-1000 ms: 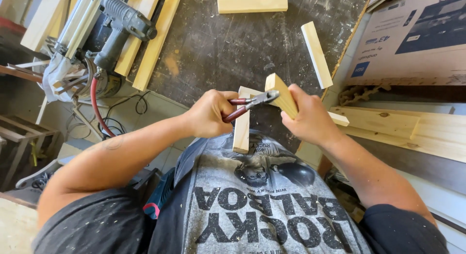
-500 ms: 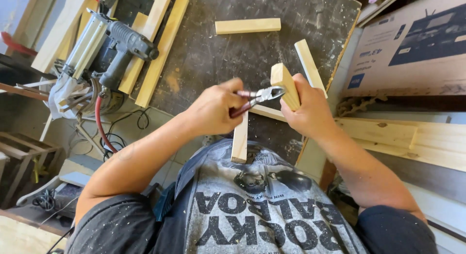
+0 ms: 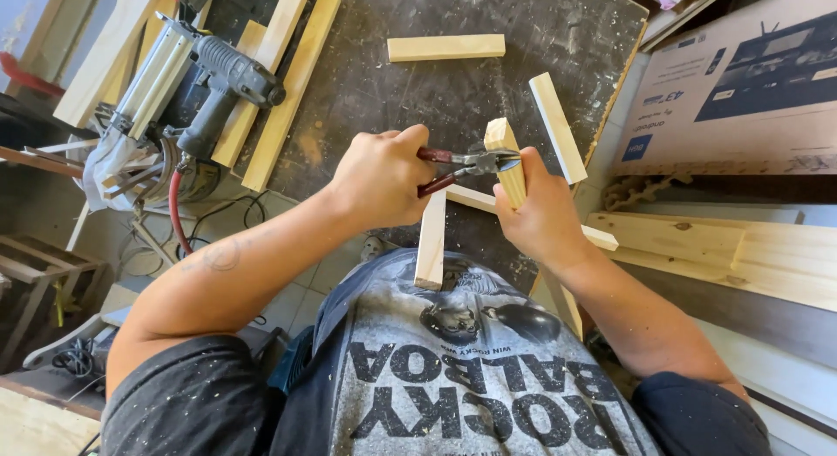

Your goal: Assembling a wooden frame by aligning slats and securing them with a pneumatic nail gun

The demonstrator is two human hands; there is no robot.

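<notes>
My left hand grips red-handled pliers, whose jaws bite on the upper side of a short wooden block. My right hand holds that block upright above the dark worktable. Under my hands a light wooden strip points toward my chest, and another strip lies crosswise beneath the block.
A pneumatic nail gun with a red hose rests at the table's left on long wooden slats. Two loose wood pieces lie further out, one flat, one angled. A printed cardboard box and planks are on the right.
Both hands have stayed together on the block and pliers. The pliers' jaws remain at the block's top while the view shifted slightly, showing more of the table.
</notes>
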